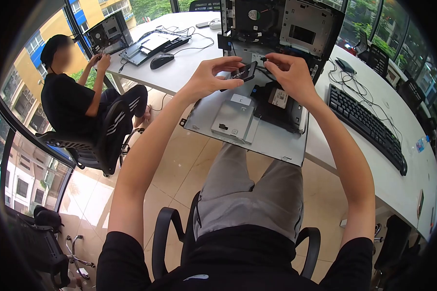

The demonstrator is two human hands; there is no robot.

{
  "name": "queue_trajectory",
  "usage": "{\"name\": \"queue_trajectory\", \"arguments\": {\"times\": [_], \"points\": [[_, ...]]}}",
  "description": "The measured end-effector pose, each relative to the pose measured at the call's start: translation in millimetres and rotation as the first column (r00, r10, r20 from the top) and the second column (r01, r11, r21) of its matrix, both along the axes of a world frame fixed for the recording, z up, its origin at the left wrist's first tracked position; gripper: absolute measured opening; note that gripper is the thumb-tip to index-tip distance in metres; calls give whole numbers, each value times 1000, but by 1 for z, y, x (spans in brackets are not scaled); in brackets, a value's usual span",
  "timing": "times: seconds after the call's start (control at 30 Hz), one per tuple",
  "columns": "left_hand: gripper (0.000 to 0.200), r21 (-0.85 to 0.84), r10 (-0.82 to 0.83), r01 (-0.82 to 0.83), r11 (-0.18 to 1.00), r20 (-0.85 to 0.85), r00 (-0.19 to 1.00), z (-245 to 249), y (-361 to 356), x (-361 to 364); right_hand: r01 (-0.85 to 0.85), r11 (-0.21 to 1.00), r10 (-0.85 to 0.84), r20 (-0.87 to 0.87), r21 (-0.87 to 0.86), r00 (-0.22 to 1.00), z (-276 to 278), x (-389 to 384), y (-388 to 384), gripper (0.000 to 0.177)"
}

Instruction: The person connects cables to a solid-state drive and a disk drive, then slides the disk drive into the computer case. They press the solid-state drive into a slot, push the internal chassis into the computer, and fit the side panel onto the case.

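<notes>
My left hand (210, 80) grips a thin black solid-state drive (246, 72) with pale lettering by its edges, tilted above an opened desktop computer case (199, 118). Close to the drive's right end, my right hand (296, 77) pinches a small black cable connector (263, 59); its exact shape is partly hidden by the fingers. A gap shows between connector and drive. Below my hands lie a silver metal drive bracket (232, 119) with a small white sticker and a black optical drive (278, 99) with a white label. The case's other half (303, 29) stands upright behind.
A black keyboard (366, 126) and tangled cables lie right on the white table (320, 148), with a plastic bottle (421, 144) beyond. At left, a mouse (161, 60) sits near another opened computer (109, 36), where a seated person (68, 97) works. The case's front edge overhangs my lap.
</notes>
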State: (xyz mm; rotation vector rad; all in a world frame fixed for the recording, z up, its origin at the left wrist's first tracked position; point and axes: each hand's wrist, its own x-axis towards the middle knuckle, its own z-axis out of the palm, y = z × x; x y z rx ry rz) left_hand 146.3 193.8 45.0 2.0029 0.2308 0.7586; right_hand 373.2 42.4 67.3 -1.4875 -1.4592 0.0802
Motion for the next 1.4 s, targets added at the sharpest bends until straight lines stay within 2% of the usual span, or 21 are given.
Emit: {"name": "queue_trajectory", "arguments": {"times": [0.13, 0.33, 0.53, 0.87, 1.07, 1.4], "points": [[73, 8, -12, 12, 1000, 10, 1000, -3, 3, -1, -69, 995, 71, -31, 72, 997, 15, -8, -11, 32], [71, -52, -36, 38, 998, 30, 999, 2, -5, -4, -88, 995, 87, 17, 38, 996, 22, -18, -27, 29], [72, -79, -63, 66, 995, 44, 997, 7, -11, -6, -108, 994, 106, 86, 18, 991, 13, -22, -30, 28], [74, -110, -51, 56, 992, 43, 998, 10, -20, -6, -115, 992, 109, 97, 60, 989, 3, -19, -29, 26], [74, -56, -68, 70, 996, 40, 997, 6, -16, -5, -109, 992, 101, 127, 57, 987, 4, -20, -30, 24], [70, 31, 23, -23, 999, -4, 1000, 15, -26, -8, -119, 993, 118, 142, 1, 983, 12, -22, -38, 25]]}}
